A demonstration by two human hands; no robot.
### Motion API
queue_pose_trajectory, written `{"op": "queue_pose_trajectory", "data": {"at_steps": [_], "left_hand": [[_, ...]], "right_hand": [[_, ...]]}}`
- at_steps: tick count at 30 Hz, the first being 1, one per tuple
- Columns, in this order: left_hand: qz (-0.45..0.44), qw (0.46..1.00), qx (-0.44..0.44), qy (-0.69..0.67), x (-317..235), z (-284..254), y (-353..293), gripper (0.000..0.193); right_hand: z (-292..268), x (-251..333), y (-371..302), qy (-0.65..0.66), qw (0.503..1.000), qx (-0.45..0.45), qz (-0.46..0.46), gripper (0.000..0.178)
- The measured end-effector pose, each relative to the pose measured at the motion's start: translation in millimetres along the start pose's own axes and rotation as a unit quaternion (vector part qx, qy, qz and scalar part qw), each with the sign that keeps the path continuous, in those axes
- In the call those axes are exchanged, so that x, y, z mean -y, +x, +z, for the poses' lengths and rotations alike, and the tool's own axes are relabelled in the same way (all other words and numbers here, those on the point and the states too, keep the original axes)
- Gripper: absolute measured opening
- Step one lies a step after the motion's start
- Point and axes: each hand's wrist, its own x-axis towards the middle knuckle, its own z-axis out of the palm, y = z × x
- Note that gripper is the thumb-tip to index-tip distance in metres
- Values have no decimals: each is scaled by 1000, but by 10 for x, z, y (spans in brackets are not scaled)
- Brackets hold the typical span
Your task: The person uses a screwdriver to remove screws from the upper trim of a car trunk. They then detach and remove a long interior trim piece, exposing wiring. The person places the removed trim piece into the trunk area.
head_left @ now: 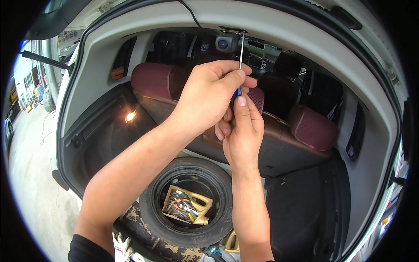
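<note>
A screwdriver [242,51] with a thin metal shaft and a blue handle points upward in front of me. My left hand [208,94] pinches its shaft near the handle. Just below, my right hand [244,131] grips the blue handle, mostly hidden by the fingers. The tip reaches a small black bracket [232,30] on the upper rim of the car's rear opening; whether it sits in a screw cannot be made out. Left of the shaft hangs a small silver, box-shaped camera [225,43] with a round lens, close under the bracket.
Below lies a spare tyre [152,209] holding a cut-open gold jug [203,213] full of tools. White gloves [123,246] and a teal power tool [214,252] lie near the front edge. Dark red headrests [313,126] stand ahead. A lit lamp [130,116] glows at left.
</note>
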Motion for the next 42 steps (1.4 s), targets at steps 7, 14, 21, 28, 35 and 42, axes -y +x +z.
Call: {"op": "queue_pose_trajectory", "data": {"at_steps": [7,14,21,28,35,42], "left_hand": [[0,1000,1,21,-39,16,-18,31],[12,999,-26,40,-14,25,1,31],[24,998,-30,46,-7,19,9,32],[24,998,-39,38,-61,80,-18,32],[18,998,-40,33,-88,132,-18,30],[38,992,-51,108,-58,45,19,27]], "right_hand": [[-51,-50,28,91,995,36,9,27],[-74,-71,68,165,984,62,40,27],[-88,-92,95,189,978,77,42,29],[-164,-21,99,251,959,119,61,34],[-147,47,55,226,967,109,45,32],[22,-101,57,115,993,33,-4,29]]}}
